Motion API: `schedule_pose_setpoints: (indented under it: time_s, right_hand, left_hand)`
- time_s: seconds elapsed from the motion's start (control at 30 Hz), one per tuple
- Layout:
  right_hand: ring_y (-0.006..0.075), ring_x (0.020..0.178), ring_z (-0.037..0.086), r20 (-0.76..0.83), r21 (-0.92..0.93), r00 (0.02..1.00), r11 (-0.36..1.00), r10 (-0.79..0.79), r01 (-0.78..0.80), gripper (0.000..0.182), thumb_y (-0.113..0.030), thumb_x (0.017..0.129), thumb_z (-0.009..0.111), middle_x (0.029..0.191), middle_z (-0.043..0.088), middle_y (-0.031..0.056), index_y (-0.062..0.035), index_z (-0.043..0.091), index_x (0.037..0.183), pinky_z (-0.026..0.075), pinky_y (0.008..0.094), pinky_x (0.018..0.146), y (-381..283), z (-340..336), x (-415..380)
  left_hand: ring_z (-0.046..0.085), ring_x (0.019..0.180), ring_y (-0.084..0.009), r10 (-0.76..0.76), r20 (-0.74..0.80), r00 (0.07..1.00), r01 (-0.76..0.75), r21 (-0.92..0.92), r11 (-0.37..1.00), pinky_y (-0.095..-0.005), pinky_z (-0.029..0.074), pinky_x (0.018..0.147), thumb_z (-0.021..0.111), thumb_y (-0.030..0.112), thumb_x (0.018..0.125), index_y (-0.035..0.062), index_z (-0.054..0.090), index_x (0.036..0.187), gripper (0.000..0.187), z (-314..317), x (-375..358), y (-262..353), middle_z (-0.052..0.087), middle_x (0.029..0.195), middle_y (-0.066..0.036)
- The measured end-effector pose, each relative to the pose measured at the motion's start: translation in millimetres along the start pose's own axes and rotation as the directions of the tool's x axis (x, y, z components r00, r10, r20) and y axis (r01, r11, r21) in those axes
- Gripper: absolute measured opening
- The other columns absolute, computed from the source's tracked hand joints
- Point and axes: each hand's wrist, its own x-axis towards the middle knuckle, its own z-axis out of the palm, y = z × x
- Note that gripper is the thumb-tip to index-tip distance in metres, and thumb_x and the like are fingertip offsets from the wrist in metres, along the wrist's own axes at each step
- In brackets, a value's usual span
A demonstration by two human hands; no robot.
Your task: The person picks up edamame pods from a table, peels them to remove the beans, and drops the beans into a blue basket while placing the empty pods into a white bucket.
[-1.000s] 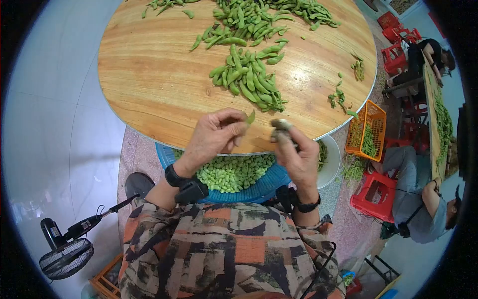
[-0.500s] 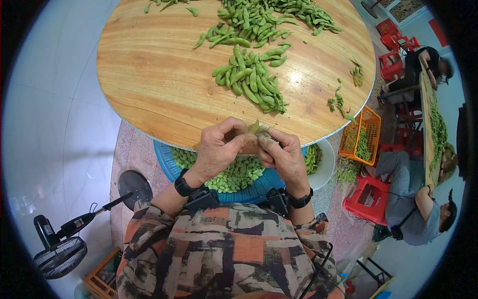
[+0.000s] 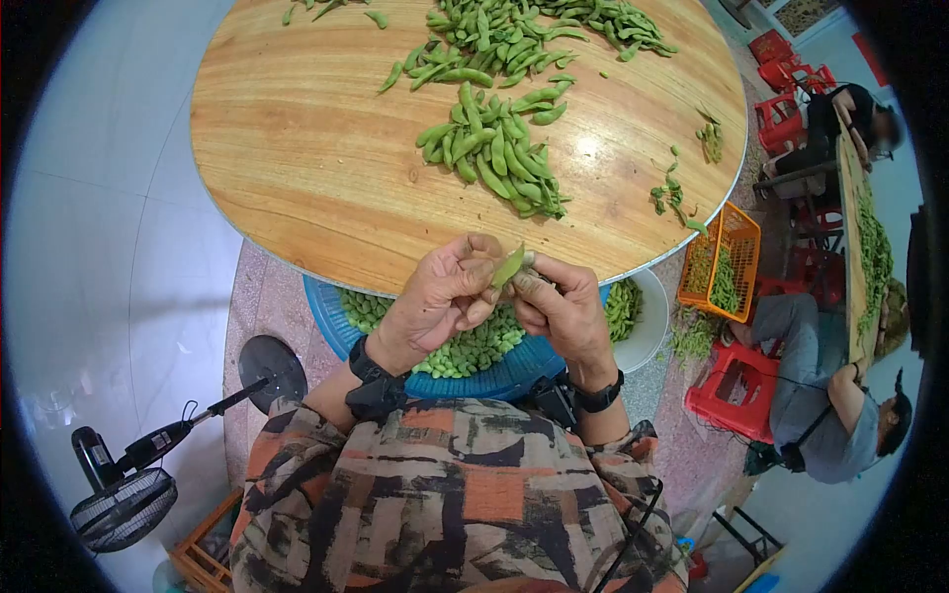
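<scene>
1. Both hands share one grip: the left hand [image 3: 440, 296] and the right hand [image 3: 559, 306] are closed with thumb and fingertips around a single flat green soybean pod [image 3: 508, 267], held just over the near edge of the round wooden bench [image 3: 297, 168].
2. To do this well, I judge the thumbs should press along the pod's seam while the hands stay above the blue plastic basket of shelled pale-green beans [image 3: 465, 351], which sits directly beneath the pod.
3. Beside that basket, to the right, a white bowl [image 3: 647, 331] holds empty-looking pods.
4. Beyond the pod, further onto the bench, lies a heap of unshelled green pods [image 3: 494, 153].
5. Far right of the bench, an orange plastic crate [image 3: 727, 262] stands on the floor.
</scene>
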Motion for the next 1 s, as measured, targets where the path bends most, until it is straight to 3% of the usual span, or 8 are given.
schedule_pose_setpoints:
  time_s: [0.27,0.33,0.43,0.53,0.57,0.63,0.77,1.0]
  right_hand:
    - [0.009,0.056,0.05,-0.117,-0.491,0.974,0.863,-0.196,0.115,0.015,-0.004,0.092,0.057,0.069,0.054,0.0028,0.0034,0.065,0.102,0.04,0.0259,0.05,4,13,-3]
    - [0.0139,0.061,0.056,-0.105,-0.66,0.924,0.72,-0.368,0.212,0.016,0.0,0.087,0.058,0.073,0.058,0.0084,0.0045,0.065,0.101,0.045,0.0288,0.056,8,14,-1]
    - [0.0152,0.064,0.057,-0.066,-0.766,0.894,0.597,-0.444,0.24,0.017,0.001,0.086,0.059,0.075,0.06,0.0109,0.0047,0.065,0.101,0.046,0.0286,0.057,12,15,1]
    - [0.0156,0.063,0.057,-0.101,-0.709,0.902,0.667,-0.419,0.23,0.017,0.001,0.086,0.059,0.077,0.061,0.0115,0.0039,0.066,0.101,0.045,0.0287,0.057,14,17,0]
    - [0.0156,0.063,0.057,-0.101,-0.708,0.903,0.667,-0.418,0.229,0.017,0.001,0.086,0.059,0.077,0.061,0.0115,0.0039,0.066,0.101,0.045,0.0287,0.057,14,17,-1]
    - [0.017,0.062,0.058,-0.158,-0.614,0.934,0.773,-0.32,0.161,0.017,0.002,0.085,0.059,0.079,0.063,0.0129,0.0034,0.066,0.1,0.045,0.0293,0.057,13,17,-3]
    - [0.02,0.061,0.058,-0.15,-0.601,0.953,0.79,-0.262,0.122,0.016,0.003,0.084,0.058,0.077,0.061,0.014,0.0035,0.066,0.098,0.045,0.0297,0.056,15,12,0]
    - [0.0248,0.061,0.057,0.019,-0.863,0.752,0.369,-0.659,0.345,0.015,0.006,0.082,0.059,0.074,0.057,0.0137,0.0024,0.064,0.096,0.043,0.0315,0.053,11,33,4]
  left_hand:
    - [0.062,0.065,-0.0103,0.193,0.013,0.981,-0.136,0.759,0.637,-0.0213,0.048,0.055,0.068,0.001,0.088,-0.0011,0.058,0.113,0.027,8,-5,13,0.066,0.089,-0.01]
    - [0.065,0.071,-0.0104,0.339,0.198,0.92,-0.273,0.943,0.19,-0.0234,0.052,0.062,0.066,0.002,0.089,-0.0046,0.06,0.111,0.024,9,-7,12,0.068,0.095,-0.011]
    - [0.066,0.076,-0.0105,0.443,0.462,0.769,-0.42,0.886,-0.194,-0.0246,0.053,0.066,0.061,0.005,0.093,-0.0071,0.057,0.117,0.027,5,-1,7,0.067,0.093,-0.012]
    - [0.064,0.07,-0.0171,0.47,0.481,0.741,-0.435,0.876,-0.211,-0.0269,0.049,0.06,0.057,0.011,0.096,-0.0042,0.056,0.117,0.027,2,-3,3,0.065,0.094,-0.015]
    - [0.064,0.07,-0.0171,0.469,0.48,0.741,-0.434,0.876,-0.21,-0.0269,0.049,0.06,0.057,0.011,0.096,-0.0042,0.056,0.117,0.027,2,-5,6,0.065,0.094,-0.015]
    - [0.055,0.064,-0.0089,-0.013,-0.02,1.0,0.022,0.618,0.786,-0.0209,0.041,0.054,0.05,0.015,0.101,-0.0021,0.056,0.124,0.03,2,-10,15,0.064,0.093,-0.007]
    - [0.048,0.062,-0.0034,-0.094,-0.008,0.996,0.09,0.407,0.909,-0.017,0.032,0.051,0.044,0.016,0.103,-0.0012,0.056,0.128,0.033,-7,-5,10,0.061,0.09,0.0]
    - [0.043,0.06,-0.0028,0.082,-0.113,0.99,-0.04,0.336,0.941,-0.0173,0.032,0.051,0.04,0.003,0.093,-0.0013,0.06,0.125,0.038,9,-1,1,0.061,0.081,0.001]
